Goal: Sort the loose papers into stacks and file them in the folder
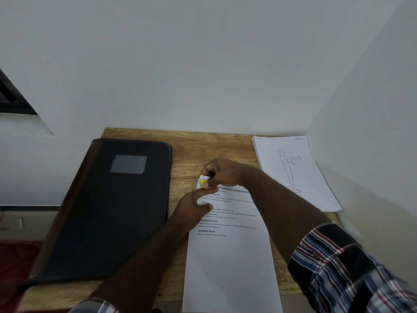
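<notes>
A closed black folder (108, 208) lies on the left of the wooden table (203, 145). A stack of printed text papers (230, 256) lies in the middle, reaching the near edge. A second stack, topped by a sheet with a human figure drawing (293, 170), lies at the back right. My right hand (223, 172) pinches a small yellow clip (203, 183) at the raised top left corner of the text stack. My left hand (194, 204) holds that same corner from below, fingers curled at the paper's edge.
White walls stand close behind the table and along its right side. The folder overhangs the table's left edge. A dark window frame (11, 96) shows at the far left, and red fabric (13, 263) lies below the table's left side.
</notes>
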